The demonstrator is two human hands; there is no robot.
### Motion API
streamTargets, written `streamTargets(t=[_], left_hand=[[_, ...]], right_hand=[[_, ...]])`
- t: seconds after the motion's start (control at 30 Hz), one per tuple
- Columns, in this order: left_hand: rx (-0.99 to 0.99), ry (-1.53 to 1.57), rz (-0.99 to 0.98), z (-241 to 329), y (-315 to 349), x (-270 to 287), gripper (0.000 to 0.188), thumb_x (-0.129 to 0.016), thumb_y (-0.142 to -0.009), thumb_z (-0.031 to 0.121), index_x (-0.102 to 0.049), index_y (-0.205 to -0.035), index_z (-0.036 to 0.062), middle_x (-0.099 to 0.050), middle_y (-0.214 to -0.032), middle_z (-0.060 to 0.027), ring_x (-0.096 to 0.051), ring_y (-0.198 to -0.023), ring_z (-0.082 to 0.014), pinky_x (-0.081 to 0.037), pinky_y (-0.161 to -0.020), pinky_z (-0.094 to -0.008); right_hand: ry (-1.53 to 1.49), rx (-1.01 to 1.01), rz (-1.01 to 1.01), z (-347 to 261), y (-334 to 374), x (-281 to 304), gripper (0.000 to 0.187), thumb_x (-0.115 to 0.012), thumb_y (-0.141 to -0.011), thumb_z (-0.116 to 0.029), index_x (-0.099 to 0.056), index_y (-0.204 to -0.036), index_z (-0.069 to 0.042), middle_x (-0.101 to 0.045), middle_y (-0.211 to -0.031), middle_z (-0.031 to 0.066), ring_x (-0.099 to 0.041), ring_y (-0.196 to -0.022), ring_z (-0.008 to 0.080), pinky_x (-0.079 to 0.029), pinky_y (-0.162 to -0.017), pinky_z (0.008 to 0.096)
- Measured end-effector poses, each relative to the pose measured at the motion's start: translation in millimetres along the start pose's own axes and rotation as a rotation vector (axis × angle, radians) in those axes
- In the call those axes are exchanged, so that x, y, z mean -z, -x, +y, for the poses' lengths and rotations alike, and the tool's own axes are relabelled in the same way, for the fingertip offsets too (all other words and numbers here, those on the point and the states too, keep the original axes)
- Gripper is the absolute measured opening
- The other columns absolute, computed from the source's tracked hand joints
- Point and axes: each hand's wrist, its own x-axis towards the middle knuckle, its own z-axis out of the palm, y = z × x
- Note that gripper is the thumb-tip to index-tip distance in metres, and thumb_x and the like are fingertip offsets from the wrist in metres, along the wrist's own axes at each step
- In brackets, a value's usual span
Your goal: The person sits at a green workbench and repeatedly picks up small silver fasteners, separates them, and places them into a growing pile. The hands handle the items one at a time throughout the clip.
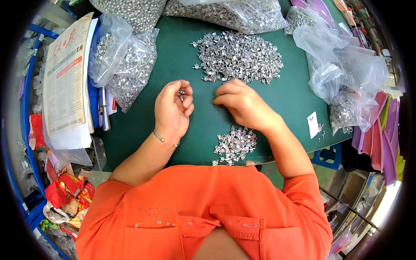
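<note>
My left hand [174, 106], with a silver bangle on its wrist, is curled closed around a few small silver metal pieces [182, 93] that show between thumb and fingers. To the right, my right hand [242, 102] hovers over the green table, smeared by motion, its fingers bent inward; whether anything is in them is hidden. Just beyond it spreads a large heap of small shiny metal pieces [238, 56]. A smaller pile of similar pieces [235, 145] lies near the table's front edge, in front of my body.
Clear plastic bags of metal pieces [134, 65] stand at the left, with another bag [234, 15] at the back. More bags [355, 99] lie at the right beside a small white card [313, 125]. A newspaper [67, 78] leans at the left, near a metal-shafted tool [105, 110].
</note>
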Motion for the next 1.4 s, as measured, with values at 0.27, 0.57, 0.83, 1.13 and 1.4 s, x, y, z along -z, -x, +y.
streamTargets(t=[0.27, 0.57, 0.83, 1.13, 1.4], left_hand=[[0.143, -0.075, -0.137, -9.3, 8.2, -1.4, 0.020, -0.051, -0.100, 0.021, -0.063, -0.098, 0.0047, -0.060, -0.086, -0.0049, -0.048, -0.060, -0.0089, -0.036, -0.048, -0.0235], [0.148, -0.078, -0.142, -8.6, 6.2, 0.3, 0.021, -0.051, -0.101, 0.021, -0.064, -0.099, 0.0042, -0.061, -0.085, -0.0053, -0.049, -0.060, -0.0090, -0.037, -0.048, -0.0231], [0.152, -0.071, -0.154, -8.1, 6.8, 1.5, 0.021, -0.051, -0.101, 0.021, -0.064, -0.100, 0.0045, -0.061, -0.086, -0.0054, -0.048, -0.060, -0.0090, -0.037, -0.048, -0.0232], [0.138, -0.085, -0.155, -9.1, 6.1, 0.8, 0.022, -0.050, -0.101, 0.020, -0.064, -0.100, 0.0031, -0.061, -0.086, -0.0057, -0.049, -0.060, -0.0092, -0.037, -0.047, -0.0232], [0.122, -0.082, -0.162, -9.1, 5.3, 2.8, 0.022, -0.050, -0.101, 0.020, -0.063, -0.100, 0.0029, -0.061, -0.086, -0.0054, -0.048, -0.059, -0.0087, -0.036, -0.048, -0.0231]], right_hand=[[-0.029, -0.236, 0.285, 3.2, 41.1, 14.6, 0.015, -0.071, -0.082, 0.002, -0.071, -0.096, -0.003, -0.066, -0.093, 0.0114, -0.064, -0.088, 0.0310, -0.053, -0.078, 0.0372], [0.074, -0.358, 0.257, -9.7, 47.9, -2.2, 0.009, -0.073, -0.082, -0.005, -0.068, -0.089, -0.003, -0.064, -0.090, 0.0110, -0.062, -0.086, 0.0322, -0.052, -0.076, 0.0413], [0.016, -0.561, 0.311, -19.5, 49.0, 14.4, 0.008, -0.068, -0.085, -0.003, -0.069, -0.093, -0.002, -0.064, -0.088, 0.0137, -0.064, -0.083, 0.0354, -0.053, -0.074, 0.0414], [-0.063, -0.475, 0.214, -19.6, 42.4, 2.9, 0.009, -0.069, -0.085, -0.004, -0.071, -0.093, -0.001, -0.064, -0.090, 0.0148, -0.065, -0.086, 0.0351, -0.053, -0.077, 0.0417], [0.012, -0.573, 0.407, -9.8, 53.7, 15.3, 0.010, -0.067, -0.086, -0.002, -0.070, -0.095, -0.001, -0.066, -0.089, 0.0154, -0.066, -0.083, 0.0342, -0.053, -0.076, 0.0397]])
